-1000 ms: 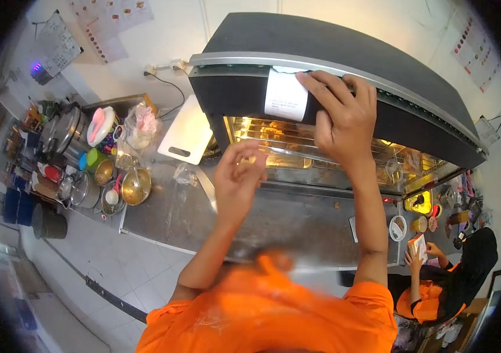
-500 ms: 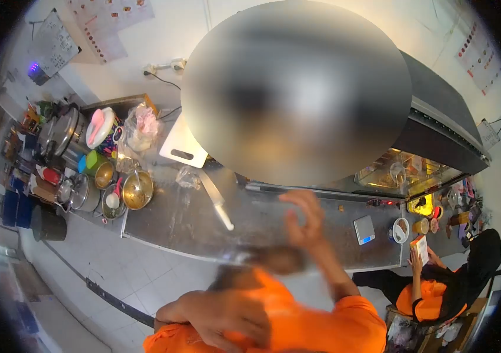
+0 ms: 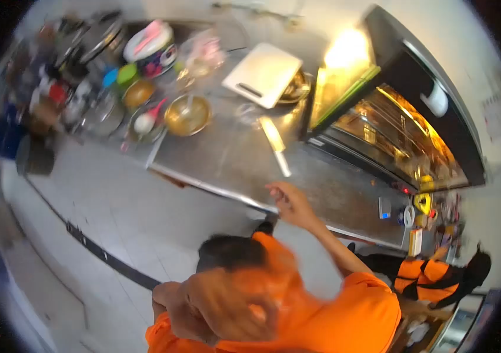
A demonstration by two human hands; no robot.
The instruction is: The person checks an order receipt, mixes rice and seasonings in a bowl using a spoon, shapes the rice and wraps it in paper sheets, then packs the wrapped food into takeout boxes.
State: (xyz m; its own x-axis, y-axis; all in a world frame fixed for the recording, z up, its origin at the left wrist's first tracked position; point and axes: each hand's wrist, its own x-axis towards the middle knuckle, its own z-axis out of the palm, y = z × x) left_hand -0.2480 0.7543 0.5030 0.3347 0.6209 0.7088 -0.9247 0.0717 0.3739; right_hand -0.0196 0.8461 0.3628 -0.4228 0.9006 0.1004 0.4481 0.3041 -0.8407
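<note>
My right hand [image 3: 291, 206] reaches over the front edge of the metal counter [image 3: 221, 159], fingers loosely bent and nothing visible in them. Nearest to it lies a knife [image 3: 274, 141], its white handle pointing toward the hand, apart from it. My left hand [image 3: 233, 306] is held low across the front of my orange shirt [image 3: 333, 317]. Its fingers look stretched out but motion blurs them, and I see nothing held. Behind the knife, a white cutting board [image 3: 265, 70] with a handle slot lies partly over a metal pan [image 3: 297, 88].
A lit glass display case [image 3: 391, 129] stands at the back right. Metal bowls [image 3: 187, 115] and a patterned tub [image 3: 150, 50] crowd the left. A small scale [image 3: 384, 207] lies at right. A co-worker [image 3: 433, 276] sits beside a box [image 3: 416, 241].
My view has turned, so the counter's things appear shifted. My right hand has drawn back from over the counter to its front edge. The co-worker's posture has changed, leaning away from the box.
</note>
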